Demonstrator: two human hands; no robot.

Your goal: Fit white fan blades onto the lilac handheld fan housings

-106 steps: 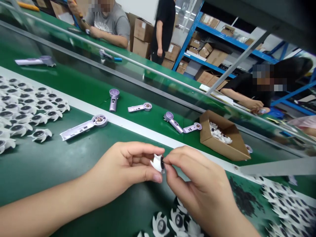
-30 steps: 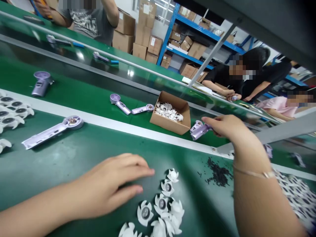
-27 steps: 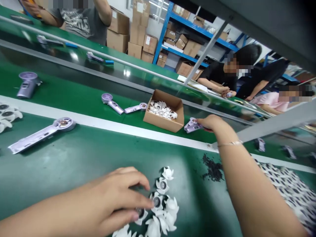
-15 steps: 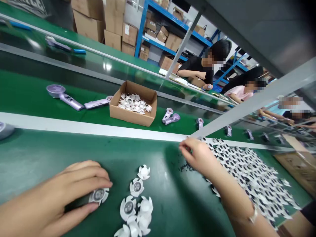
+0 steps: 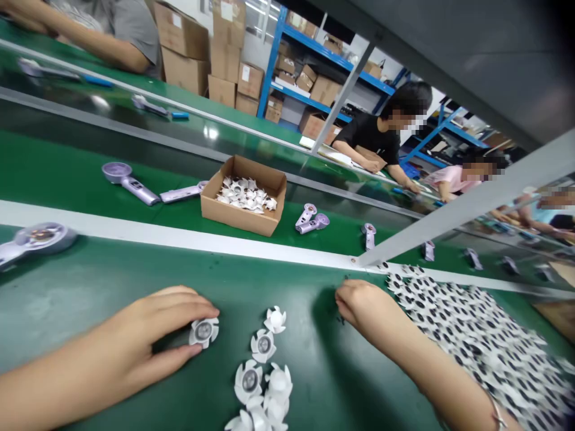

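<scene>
My left hand [image 5: 157, 338] is closed, thumb and fingers gripping a small white fan wheel [image 5: 203, 332] by its sides, with its round grey centre facing up. To its right, several more white fan wheels [image 5: 263, 345] lie in a loose line, some hub up and some grey centre up. My right hand [image 5: 365, 305] is closed with bent fingers, down over tiny black pieces [image 5: 341, 318] on the green tabletop. The hand covers most of those pieces, and its fingertips are hidden from me.
White fan wheels with black centres [image 5: 476, 335] spread over the right side. A cardboard box [image 5: 238, 220] of fan wheels stands on the green belt among purple handheld fan shells [image 5: 139, 191]. A slanted metal post [image 5: 449, 209] crosses at right. Co-workers [image 5: 381, 134] sit across.
My view has shifted slightly. My right hand has dropped onto the black pieces. My left hand has edged forward with the fan wheel. A co-worker's arm now shows at upper left.
</scene>
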